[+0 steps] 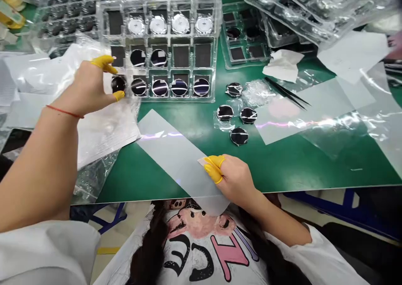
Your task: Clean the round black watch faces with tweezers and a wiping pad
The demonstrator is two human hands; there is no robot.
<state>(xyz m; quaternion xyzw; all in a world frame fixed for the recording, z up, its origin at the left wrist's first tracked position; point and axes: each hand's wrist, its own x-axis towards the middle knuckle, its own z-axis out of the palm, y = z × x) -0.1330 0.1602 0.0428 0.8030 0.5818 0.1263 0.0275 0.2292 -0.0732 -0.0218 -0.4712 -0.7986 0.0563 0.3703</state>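
My left hand (94,86), with yellow finger covers, reaches over the left edge of the clear tray (169,98). Its thumb and fingers are at a round black disc (118,84) in the tray's front left corner. Other black discs and silver round parts (158,24) sit in the compartments. My right hand (232,176), also with yellow finger covers, pinches a small pale piece (201,161) above a translucent sheet (176,153). This sheet lies slantwise and hangs over the table's front edge.
Several loose black discs (239,136) lie right of centre on the green table (314,163). Black tweezers (287,93) rest near crumpled film and a white paper piece (283,64). Stacked trays (301,21) stand at the back right. White sheets (103,130) lie under my left arm.
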